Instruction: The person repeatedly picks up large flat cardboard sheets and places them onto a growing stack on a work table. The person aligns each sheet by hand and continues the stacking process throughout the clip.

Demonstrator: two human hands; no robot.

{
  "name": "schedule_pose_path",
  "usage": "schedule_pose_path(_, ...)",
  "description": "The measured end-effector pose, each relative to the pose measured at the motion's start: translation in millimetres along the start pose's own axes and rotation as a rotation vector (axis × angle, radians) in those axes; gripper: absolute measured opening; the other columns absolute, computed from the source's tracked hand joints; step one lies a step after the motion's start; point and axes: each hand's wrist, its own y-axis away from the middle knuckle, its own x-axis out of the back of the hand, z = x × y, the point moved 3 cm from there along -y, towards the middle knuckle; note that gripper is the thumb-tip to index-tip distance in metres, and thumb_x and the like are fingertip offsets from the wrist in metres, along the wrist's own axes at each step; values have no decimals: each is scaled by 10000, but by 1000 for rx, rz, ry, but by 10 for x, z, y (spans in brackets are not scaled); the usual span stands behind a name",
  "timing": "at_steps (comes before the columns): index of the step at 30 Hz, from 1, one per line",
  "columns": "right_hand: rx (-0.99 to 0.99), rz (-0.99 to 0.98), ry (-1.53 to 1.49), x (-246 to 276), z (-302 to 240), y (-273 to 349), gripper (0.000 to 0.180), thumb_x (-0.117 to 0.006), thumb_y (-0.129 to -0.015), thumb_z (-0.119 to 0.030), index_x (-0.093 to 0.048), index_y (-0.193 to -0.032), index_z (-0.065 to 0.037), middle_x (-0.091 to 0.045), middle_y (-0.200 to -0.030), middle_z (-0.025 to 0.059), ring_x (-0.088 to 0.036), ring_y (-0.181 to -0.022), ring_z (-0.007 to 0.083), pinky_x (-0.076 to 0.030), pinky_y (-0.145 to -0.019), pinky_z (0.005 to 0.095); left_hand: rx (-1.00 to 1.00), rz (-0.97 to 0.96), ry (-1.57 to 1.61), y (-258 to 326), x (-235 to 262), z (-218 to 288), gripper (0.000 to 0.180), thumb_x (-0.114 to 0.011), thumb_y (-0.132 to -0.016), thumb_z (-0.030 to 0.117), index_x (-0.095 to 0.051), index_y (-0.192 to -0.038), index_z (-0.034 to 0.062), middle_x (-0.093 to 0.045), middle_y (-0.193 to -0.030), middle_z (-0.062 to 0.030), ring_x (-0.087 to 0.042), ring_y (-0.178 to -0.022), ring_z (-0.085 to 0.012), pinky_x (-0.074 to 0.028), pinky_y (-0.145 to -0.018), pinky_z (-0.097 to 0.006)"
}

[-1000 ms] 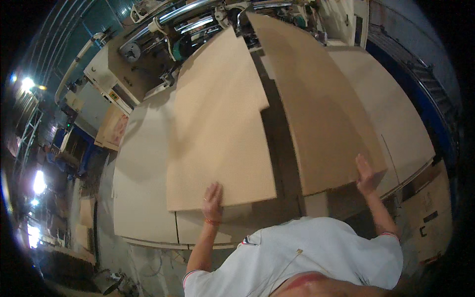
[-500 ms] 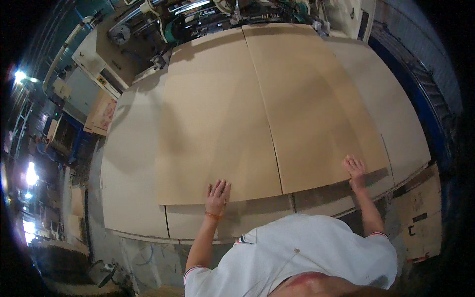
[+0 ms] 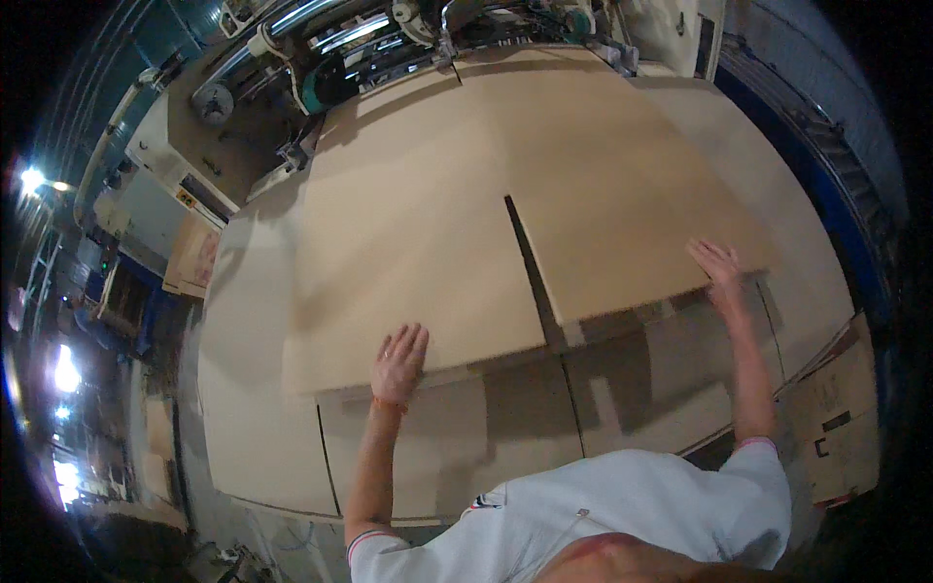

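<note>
Two tan cardboard panels lie side by side, the left panel point(image 3: 398, 233) and the right panel point(image 3: 622, 204). A dark slit parts them at the near end. Whether they join in the middle, I cannot tell. My left hand point(image 3: 399, 361) rests palm down on the left panel near its front edge, fingers spread. On the right panel's front edge lies my right hand point(image 3: 717, 270), its fingers stretched over the top; its thumb is hard to make out. Beneath, wider cardboard point(image 3: 525, 413) with dark slits shows along the front and both sides. Shadow falls under the panels' front edges.
A machine with rollers point(image 3: 364, 44) stands at the far end, touching or close to the panels. A pale machine housing point(image 3: 180, 151) is at the far left. On the right run a blue frame point(image 3: 792, 146) and, nearer, a cardboard box point(image 3: 836, 418).
Both hands and the panels have moved away from me, toward the machine. The near slit has widened, and more of the cardboard underneath shows at the front.
</note>
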Motion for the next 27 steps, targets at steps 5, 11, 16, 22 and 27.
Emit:
schedule_pose_path(5, -179, 27, 142, -921, 93, -376, 569, -451, -809, 39, -543, -1325, -183, -482, -1407, 16, -376, -1341, 284, -170, -1134, 541, -53, 85, -61, -368, -758, -280, 391, -617, -853, 204, -575, -1241, 175, -543, -1333, -26, -500, -1245, -245, -359, -1055, -492)
schedule_pose_path(11, -389, 62, -70, -1253, -320, 282, 746, -594, -839, -182, -233, -1485, -84, -121, -1568, 151, -83, -1440, 383, -69, -1149, 560, 508, -77, -136, 244, -664, -250, 863, -823, -611, 418, -431, -1342, 183, -302, -1492, -153, -258, -1389, -354, -83, -1102, -662)
schedule_pose_path(16, -300, 217, -31, -1374, -336, 283, 792, -427, -926, -519, -156, -1492, -36, -66, -1559, 219, -10, -1430, 443, -40, -1135, 586, 524, 71, -23, 477, -749, -447, 923, -842, -571, 417, -403, -1350, 189, -265, -1507, -155, -300, -1367, -358, -44, -1099, -674)
schedule_pose_path(22, -282, 424, -93, -1475, -231, 33, 868, -282, -911, -677, -180, -1482, -31, -97, -1549, 232, -18, -1414, 479, -45, -1117, 610, 539, 399, -137, 473, -1051, -877, 493, -696, -752, 449, -608, -1161, 188, -556, -1304, -62, -533, -1202, -260, -37, -1125, -634)
schedule_pose_path(27, -312, 456, -54, -1638, -27, -198, 894, -294, -891, -706, -211, -1469, -29, -126, -1545, 228, -46, -1410, 480, -49, -1113, 607, 633, 374, -133, -49, -1088, -794, 348, -597, -872, 330, -639, -1185, 183, -652, -1185, -10, -573, -1170, -198, -54, -1132, -607)
